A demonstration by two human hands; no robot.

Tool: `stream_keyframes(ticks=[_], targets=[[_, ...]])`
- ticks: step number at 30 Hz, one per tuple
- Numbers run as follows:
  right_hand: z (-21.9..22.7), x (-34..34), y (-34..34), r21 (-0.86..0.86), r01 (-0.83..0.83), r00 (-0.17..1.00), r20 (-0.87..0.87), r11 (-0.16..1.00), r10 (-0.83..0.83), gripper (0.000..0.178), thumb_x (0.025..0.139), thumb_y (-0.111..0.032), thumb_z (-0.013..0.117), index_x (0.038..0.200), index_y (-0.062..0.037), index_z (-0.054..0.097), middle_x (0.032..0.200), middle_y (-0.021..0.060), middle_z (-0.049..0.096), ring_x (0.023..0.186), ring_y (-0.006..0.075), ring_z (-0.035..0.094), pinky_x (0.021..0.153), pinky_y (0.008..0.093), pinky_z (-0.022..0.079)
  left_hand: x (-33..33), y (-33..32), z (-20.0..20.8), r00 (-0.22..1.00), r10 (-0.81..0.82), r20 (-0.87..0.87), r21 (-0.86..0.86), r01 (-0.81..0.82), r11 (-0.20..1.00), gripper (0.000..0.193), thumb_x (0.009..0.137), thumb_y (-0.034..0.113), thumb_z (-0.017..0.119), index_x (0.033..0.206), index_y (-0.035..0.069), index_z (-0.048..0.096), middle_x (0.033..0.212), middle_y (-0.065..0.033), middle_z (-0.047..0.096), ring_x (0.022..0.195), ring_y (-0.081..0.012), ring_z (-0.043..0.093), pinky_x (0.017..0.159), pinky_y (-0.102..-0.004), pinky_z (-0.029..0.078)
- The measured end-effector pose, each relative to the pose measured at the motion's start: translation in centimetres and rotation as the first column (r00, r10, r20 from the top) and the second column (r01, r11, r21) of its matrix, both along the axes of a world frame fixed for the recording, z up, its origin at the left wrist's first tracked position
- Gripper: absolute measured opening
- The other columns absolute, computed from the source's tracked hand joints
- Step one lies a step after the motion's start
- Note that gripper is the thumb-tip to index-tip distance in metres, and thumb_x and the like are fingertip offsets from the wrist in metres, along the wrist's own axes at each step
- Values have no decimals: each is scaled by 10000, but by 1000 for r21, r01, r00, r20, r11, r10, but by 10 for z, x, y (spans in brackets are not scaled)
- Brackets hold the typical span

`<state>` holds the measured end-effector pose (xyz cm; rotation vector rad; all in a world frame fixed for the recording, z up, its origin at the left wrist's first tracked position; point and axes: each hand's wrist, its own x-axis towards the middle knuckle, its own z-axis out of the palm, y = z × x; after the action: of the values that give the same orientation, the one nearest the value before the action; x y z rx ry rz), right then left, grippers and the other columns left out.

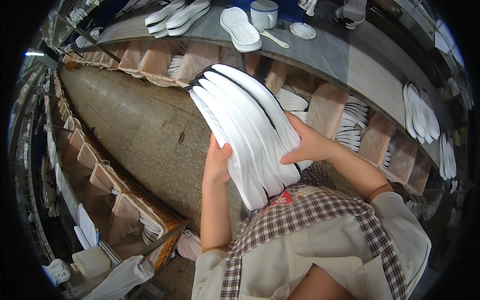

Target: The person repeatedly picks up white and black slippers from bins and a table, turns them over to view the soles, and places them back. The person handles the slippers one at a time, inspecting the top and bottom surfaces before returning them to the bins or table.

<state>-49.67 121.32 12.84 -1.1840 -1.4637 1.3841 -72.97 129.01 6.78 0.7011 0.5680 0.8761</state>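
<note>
A thick stack of white shoe soles [245, 120] with black edges is held up in front of my body, over the floor. My left hand [218, 159] grips the stack's left side, thumb on the white face. On the right side, my right hand [309, 144] clasps the soles, its thumb pressed across them. Both sets of fingers wrap partly out of sight behind the stack. The soles' lower ends lie close against my checked apron [320, 205].
Along the far bench [320, 55] stand pairs of soles [179, 17], a single sole [240, 29], a white mug [264, 15], a lid [303, 31] and a brush [274, 39]. Cloth-lined bins [327, 110] below hold stacked soles. More lined bins [131, 215] run along the left.
</note>
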Motion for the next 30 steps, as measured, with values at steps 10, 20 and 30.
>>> stream_keyframes(ticks=[10,20,30], targets=[[-16,5,0,233,-28,973,230,972,-27,1047,615,-282,828,1423,0,224,1430,184,270,1343,310,255,1095,389,230,-1,4,-16,997,30,-75,48,-26,998,640,837,88,617,1378,35,280,1273,-110,498,1139,-225,522,937,-366,458],[-17,3,-3,319,-45,957,287,947,-51,1039,607,-271,833,1430,-32,244,1447,158,263,1357,300,239,1090,390,243,-1,1,-17,991,55,-120,42,-50,998,607,854,-7,564,1388,43,280,1299,-112,481,1141,-211,522,939,-351,460],[-16,0,-7,356,-39,957,282,934,-68,1053,596,-256,839,1430,-30,238,1441,159,268,1338,298,270,1085,397,254,-4,-1,-22,998,27,-48,77,-24,997,620,873,31,569,1403,41,248,1292,-110,480,1150,-211,516,925,-360,476]])
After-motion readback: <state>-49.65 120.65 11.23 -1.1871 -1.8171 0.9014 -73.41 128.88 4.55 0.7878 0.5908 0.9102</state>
